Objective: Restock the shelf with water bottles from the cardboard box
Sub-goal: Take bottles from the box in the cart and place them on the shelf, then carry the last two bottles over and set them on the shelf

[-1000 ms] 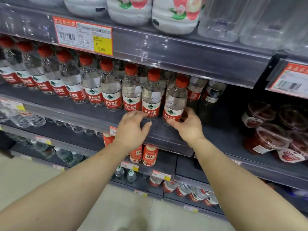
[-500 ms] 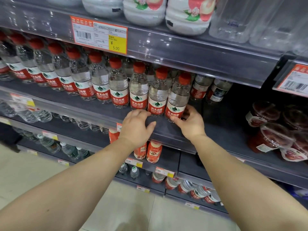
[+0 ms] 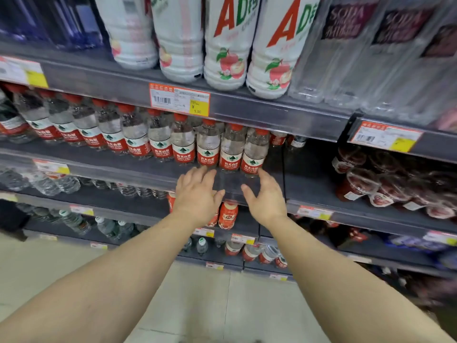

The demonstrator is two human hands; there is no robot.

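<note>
Row of water bottles [image 3: 158, 142], red caps and red labels, stands upright along the front of the grey shelf [image 3: 103, 162], running from about 9 o'clock in toward the middle of my view; the last bottle [image 3: 254, 154] closes the row at its right end, with bare shelf at its 3 o'clock. More bottles stand behind the front row, too dim to count. My left hand [image 3: 197, 194] sits at 6 o'clock of the row's last few bottles, palm down, fingers straight and spread, tips reaching the shelf's front lip just under the labels; it holds nothing. My right hand [image 3: 265, 196] is at 5 o'clock of the end bottle, fingers loosely extended, thumb out toward the left hand, fingertips close to that bottle's base; whether they touch it I cannot tell. It holds nothing either. The two hands are near each other but apart. At 12 o'clock, an orange price tag [image 3: 179, 102] with a yellow corner hangs on the upper shelf edge, and large white AD bottles [image 3: 227, 45] stand above it. At 3 o'clock, dark red cups [image 3: 385, 184] with clear lids lie on the neighbouring shelf. At 6 o'clock below my hands, small orange-red bottles [image 3: 227, 215]. Pale floor [image 3: 222, 305] between my forearms.
</note>
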